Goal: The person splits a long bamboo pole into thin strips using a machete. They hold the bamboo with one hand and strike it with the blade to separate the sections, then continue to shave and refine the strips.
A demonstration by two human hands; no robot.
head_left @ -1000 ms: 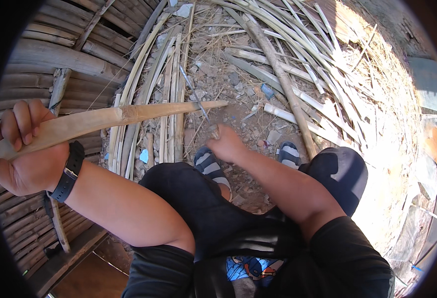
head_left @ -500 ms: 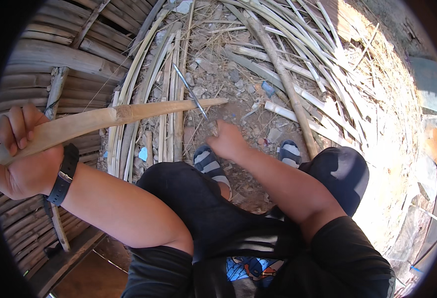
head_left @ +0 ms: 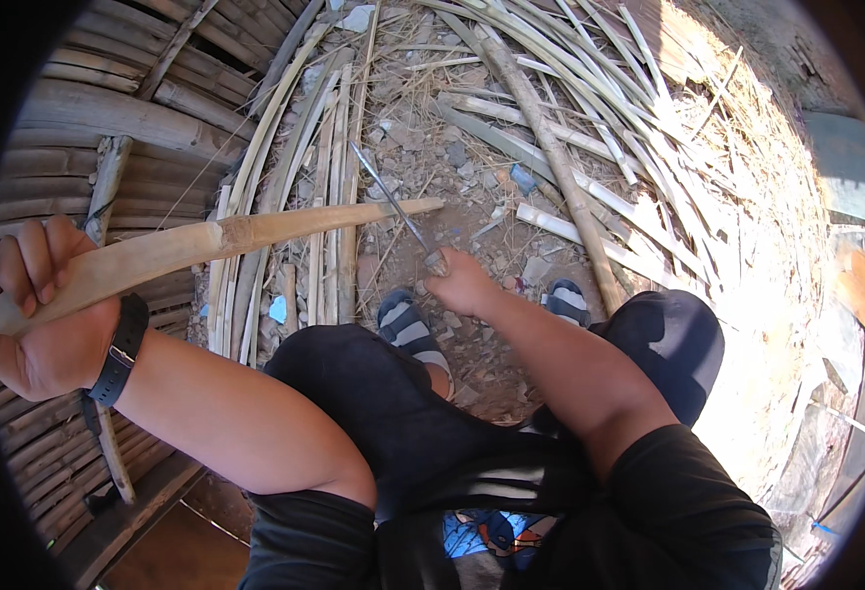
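Note:
A long, split bamboo piece [head_left: 290, 225] slants from the left side toward the middle, tapering to a pointed end. My left hand [head_left: 66, 339], with a black watch at the wrist, is closed around its wide end. In my closed right hand [head_left: 465, 285] is a knife [head_left: 381, 183] with a narrow metal blade and a wooden handle that shows just above my fist. The blade crosses the bamboo close to its pointed end and seems to touch it. Part of the left fingers falls outside the round picture.
Long bamboo strips [head_left: 339, 197] lie on the ground ahead-left, more strips [head_left: 639, 128] to the right. A bamboo pole [head_left: 560, 157] rests across them. A slatted bamboo wall [head_left: 49, 162] stands left. My knees [head_left: 663, 344] and sandaled feet [head_left: 413, 326] are below the hands, over rubble.
My right hand has moved slightly right and nearer to me with the knife, and the blade now crosses closer to the bamboo's tip. The left hand keeps its hold almost in place.

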